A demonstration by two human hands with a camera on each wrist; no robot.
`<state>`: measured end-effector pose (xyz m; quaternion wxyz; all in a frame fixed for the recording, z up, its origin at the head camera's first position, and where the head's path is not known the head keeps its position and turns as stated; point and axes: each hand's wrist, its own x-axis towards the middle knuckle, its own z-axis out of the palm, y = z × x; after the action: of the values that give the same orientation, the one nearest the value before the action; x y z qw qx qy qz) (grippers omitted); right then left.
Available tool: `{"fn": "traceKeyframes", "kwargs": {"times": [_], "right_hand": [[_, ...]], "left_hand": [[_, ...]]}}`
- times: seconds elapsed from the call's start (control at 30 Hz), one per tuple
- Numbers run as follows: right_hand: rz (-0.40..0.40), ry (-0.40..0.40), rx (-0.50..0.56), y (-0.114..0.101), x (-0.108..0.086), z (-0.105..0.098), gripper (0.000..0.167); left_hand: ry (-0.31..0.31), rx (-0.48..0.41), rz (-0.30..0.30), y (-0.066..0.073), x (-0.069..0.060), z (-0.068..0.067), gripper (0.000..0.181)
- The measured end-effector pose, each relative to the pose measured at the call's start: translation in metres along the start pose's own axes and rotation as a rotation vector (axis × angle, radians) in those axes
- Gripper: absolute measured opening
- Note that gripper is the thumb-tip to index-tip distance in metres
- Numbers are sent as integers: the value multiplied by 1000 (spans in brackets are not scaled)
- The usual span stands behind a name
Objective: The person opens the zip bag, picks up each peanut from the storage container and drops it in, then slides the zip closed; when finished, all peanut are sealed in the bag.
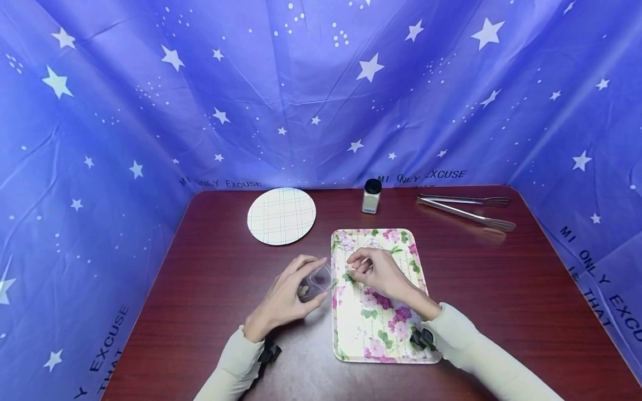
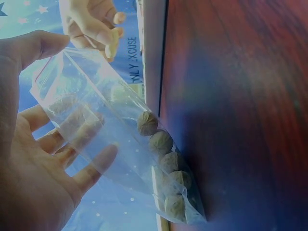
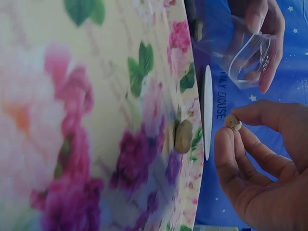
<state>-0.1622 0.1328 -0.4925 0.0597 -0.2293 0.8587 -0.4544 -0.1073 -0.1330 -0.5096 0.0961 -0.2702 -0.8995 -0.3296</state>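
My left hand (image 1: 287,292) holds a clear plastic zip bag (image 2: 122,130) by its mouth, thumb on one side and fingers on the other, left of the floral tray (image 1: 351,334). Several round-ended, wrinkled brown nuts (image 2: 161,143) line the bottom of the bag, seen through the plastic. Above the tray, my right hand (image 1: 383,273) pinches a small peanut in its shell (image 3: 233,122) between thumb and fingertips, apart from the bag's mouth. Another peanut (image 3: 183,136) lies on the tray; in the head view I cannot make it out.
A round checked plate (image 1: 282,216) lies at the back left. Behind the tray stands a black-capped spice jar (image 1: 371,197). Metal tongs (image 1: 463,211) lie at the back right. Blue star-printed cloth (image 1: 301,83) hangs along the far edge and sides of the dark red table (image 1: 501,289).
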Motion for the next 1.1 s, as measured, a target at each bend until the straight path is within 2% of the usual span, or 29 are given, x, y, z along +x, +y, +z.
{"fn": "traceKeyframes", "kwargs": {"times": [0.17, 0.6, 0.8, 1.1], "right_hand": [[-32, -6, 29, -8, 0, 3, 17], [-40, -37, 100, -28, 3, 17, 17], [-42, -50, 129, -32, 3, 23, 18], [-59, -50, 146, -35, 0, 25, 17]], "left_hand": [[-11, -2, -15, 0, 0, 0, 72], [-13, -12, -23, 0, 0, 1, 71], [-5, -5, -7, 1, 0, 1, 71], [-12, -20, -15, 2, 0, 0, 71]]}}
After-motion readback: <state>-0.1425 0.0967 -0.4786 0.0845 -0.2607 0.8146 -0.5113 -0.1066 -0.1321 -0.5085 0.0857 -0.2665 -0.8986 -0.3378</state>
